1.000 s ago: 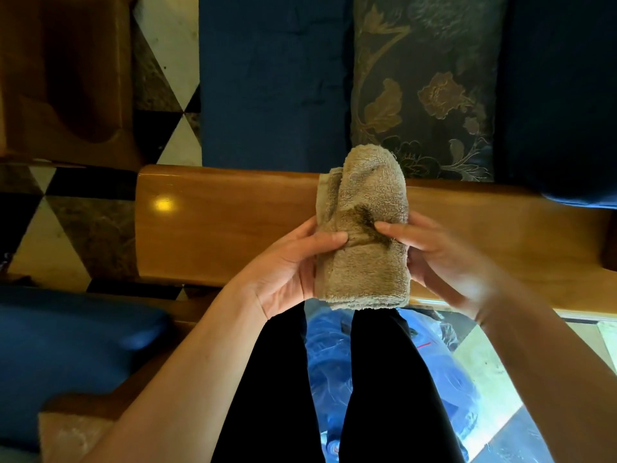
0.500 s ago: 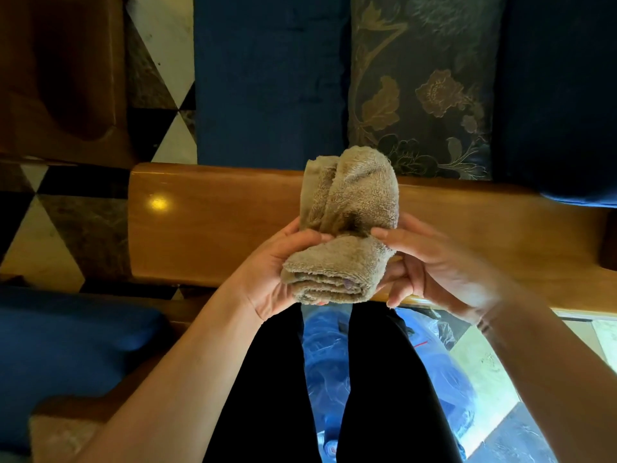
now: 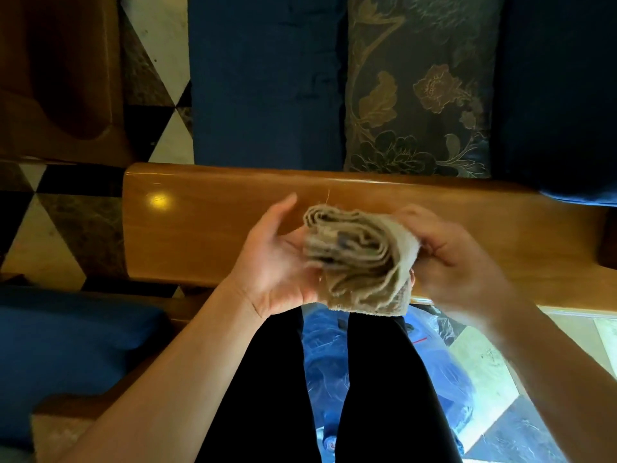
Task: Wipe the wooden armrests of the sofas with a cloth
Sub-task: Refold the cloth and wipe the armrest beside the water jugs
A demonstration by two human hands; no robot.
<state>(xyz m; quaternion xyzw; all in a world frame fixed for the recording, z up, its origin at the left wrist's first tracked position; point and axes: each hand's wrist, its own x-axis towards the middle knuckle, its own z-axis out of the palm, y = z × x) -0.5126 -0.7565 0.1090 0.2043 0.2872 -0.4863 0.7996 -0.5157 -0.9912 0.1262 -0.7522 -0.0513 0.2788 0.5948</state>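
Note:
A beige terry cloth (image 3: 359,262), folded into a thick wad with its layered edges facing me, sits between both hands just above the glossy wooden armrest (image 3: 200,228). My left hand (image 3: 277,262) cups its left side with the palm up and the fingers spread. From the right, my right hand (image 3: 457,259) grips the cloth, its fingers curled around the outer fold. The armrest runs across the middle of the view, with a light glare near its left end.
Behind the armrest lie a blue seat cushion (image 3: 267,81) and a dark floral pillow (image 3: 417,88). Another blue cushion (image 3: 66,345) on a wooden frame sits lower left. My black-trousered legs (image 3: 267,396) stand over a blue plastic bag (image 3: 324,362) on the patterned tile floor (image 3: 157,61).
The cloth has been folded down from an upright roll into a compact wad. My hands shifted a little up and right, and the left palm has opened under it.

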